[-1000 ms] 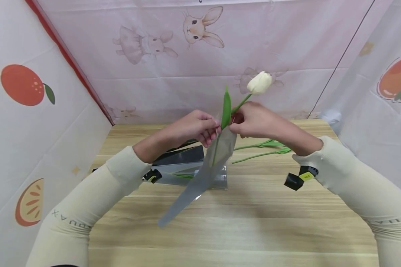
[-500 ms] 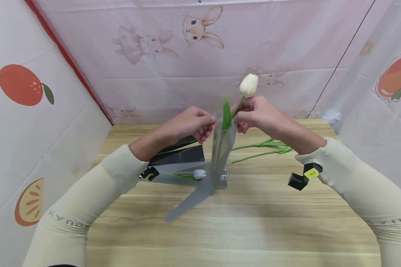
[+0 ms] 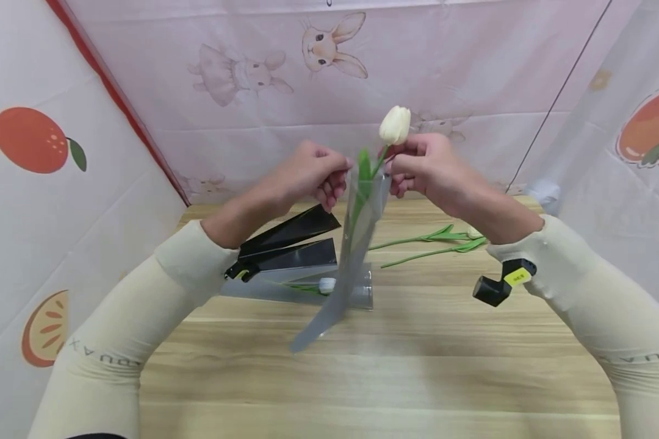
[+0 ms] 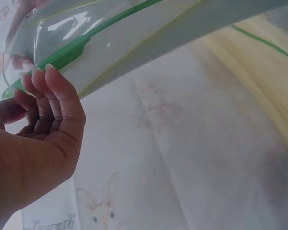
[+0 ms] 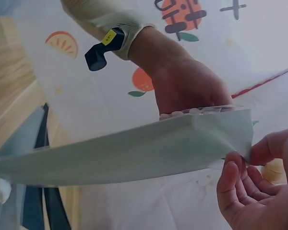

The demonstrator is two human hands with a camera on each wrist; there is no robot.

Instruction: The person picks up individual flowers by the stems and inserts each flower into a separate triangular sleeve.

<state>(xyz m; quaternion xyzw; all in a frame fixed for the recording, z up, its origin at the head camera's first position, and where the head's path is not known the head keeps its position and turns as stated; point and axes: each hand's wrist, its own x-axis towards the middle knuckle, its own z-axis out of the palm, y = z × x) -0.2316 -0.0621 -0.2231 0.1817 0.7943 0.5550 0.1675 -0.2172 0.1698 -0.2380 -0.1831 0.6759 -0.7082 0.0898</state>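
A white artificial tulip (image 3: 395, 125) stands with its green leaf and stem inside a narrow flower sleeve (image 3: 347, 286), clear on one face and grey on the other. Its bloom pokes out above the mouth. My left hand (image 3: 313, 178) pinches the sleeve's left top edge between thumb and fingers. On the opposite edge, my right hand (image 3: 429, 163) pinches the rim just below the bloom. The left wrist view shows the green leaf (image 4: 67, 55) through the clear film. In the right wrist view the grey back (image 5: 110, 158) of the sleeve spans between both hands.
Two black sleeves (image 3: 293, 255) lie at the left of the wooden table (image 3: 428, 366). In front of them lies a grey sleeve (image 3: 263, 289) with a white tulip (image 3: 326, 285) in it. More tulips with green stems (image 3: 434, 250) lie at the right, partly behind my right forearm.
Both hands have risen with the sleeve, which now hangs more upright. The tulip has swung left and its stem sits within the sleeve. My right hand has shifted onto the sleeve's rim.
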